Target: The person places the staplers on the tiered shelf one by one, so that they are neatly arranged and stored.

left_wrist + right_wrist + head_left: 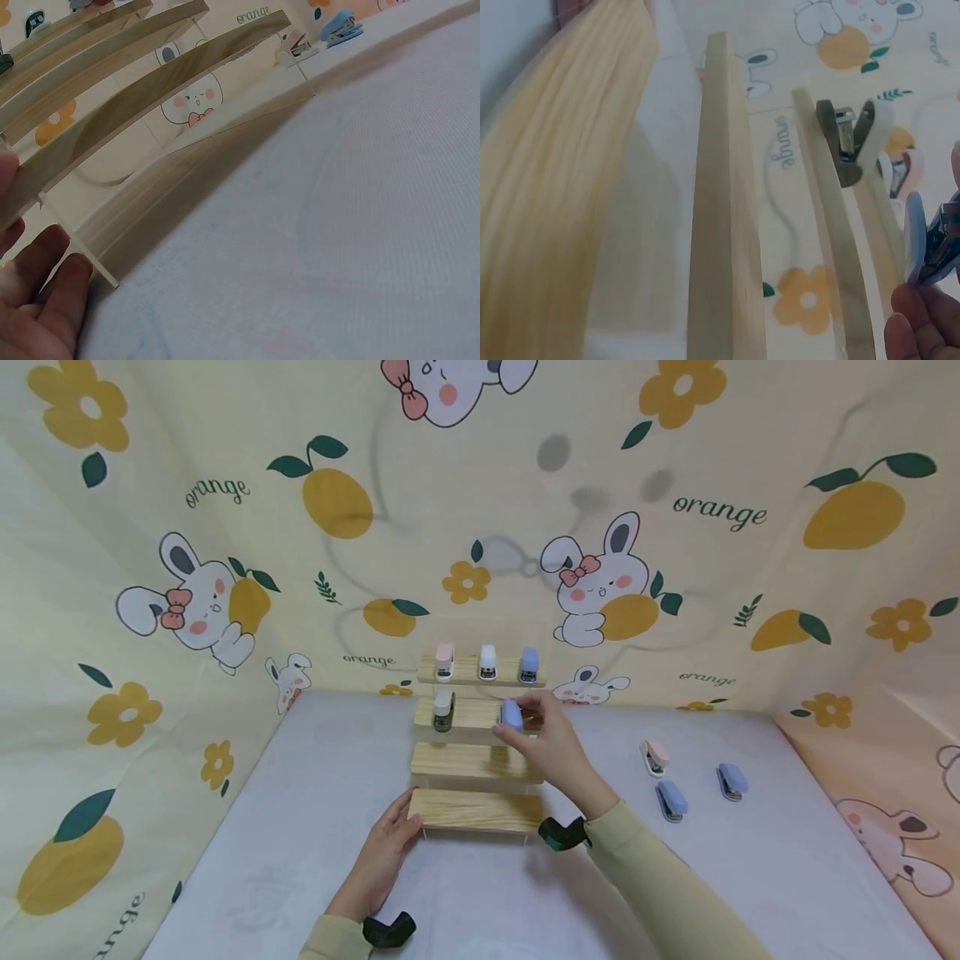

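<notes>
A tiered wooden display rack (480, 810) stands in the middle of the table. My left hand (386, 852) holds the left end of its lowest board, with the thumb at the board and other fingers beside the clear leg. Between thumb and fingers of my right hand (558, 752) is a small blue stapler (512, 716), at the right part of the second board from the top. A white-topped stapler (443, 710) sits at that board's left. On the top board stand a pink stapler (445, 661), a white stapler (488, 662) and another blue stapler (529, 665).
Right of the rack, a pink stapler (655, 757) and two blue staplers, one nearer (672, 801) and one farther right (732, 781), lie on the pale tabletop (300, 827). A printed cloth backdrop (465, 485) rises behind and along both sides.
</notes>
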`<state>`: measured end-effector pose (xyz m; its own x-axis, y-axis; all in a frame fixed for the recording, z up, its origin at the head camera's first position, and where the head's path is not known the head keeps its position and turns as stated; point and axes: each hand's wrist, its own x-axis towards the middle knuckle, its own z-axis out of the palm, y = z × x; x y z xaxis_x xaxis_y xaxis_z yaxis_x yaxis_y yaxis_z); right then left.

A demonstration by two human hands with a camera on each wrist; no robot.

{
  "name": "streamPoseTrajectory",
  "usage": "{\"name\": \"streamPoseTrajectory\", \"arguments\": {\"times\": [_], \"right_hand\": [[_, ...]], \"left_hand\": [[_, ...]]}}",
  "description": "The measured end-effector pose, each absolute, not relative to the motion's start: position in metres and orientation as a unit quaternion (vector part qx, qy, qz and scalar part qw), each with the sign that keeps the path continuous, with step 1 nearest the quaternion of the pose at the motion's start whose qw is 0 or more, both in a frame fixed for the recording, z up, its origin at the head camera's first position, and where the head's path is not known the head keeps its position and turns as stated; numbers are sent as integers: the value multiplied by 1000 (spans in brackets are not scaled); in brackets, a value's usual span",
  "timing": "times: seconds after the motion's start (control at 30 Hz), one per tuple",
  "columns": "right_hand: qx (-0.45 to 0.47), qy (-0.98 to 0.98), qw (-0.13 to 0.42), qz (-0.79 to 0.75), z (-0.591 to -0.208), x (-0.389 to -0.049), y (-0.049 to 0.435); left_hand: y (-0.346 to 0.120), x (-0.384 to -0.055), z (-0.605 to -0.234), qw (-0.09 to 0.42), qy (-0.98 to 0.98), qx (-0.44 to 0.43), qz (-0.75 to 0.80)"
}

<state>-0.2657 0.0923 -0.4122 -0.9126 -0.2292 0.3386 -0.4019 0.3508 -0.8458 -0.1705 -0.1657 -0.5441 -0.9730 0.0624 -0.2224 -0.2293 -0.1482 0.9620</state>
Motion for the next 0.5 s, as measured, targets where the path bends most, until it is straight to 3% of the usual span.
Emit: {"name": "streamPoseTrajectory", "arguments": {"times": [0.27,0.5], "right_hand": [[170,-820,51,545,-412,-281,72],[142,-843,68,514,-417,-289,58]], "left_hand": [[-166,-171,-545,99,654,-65,747],[-167,-171,-544,100,649,-61,752]]}}
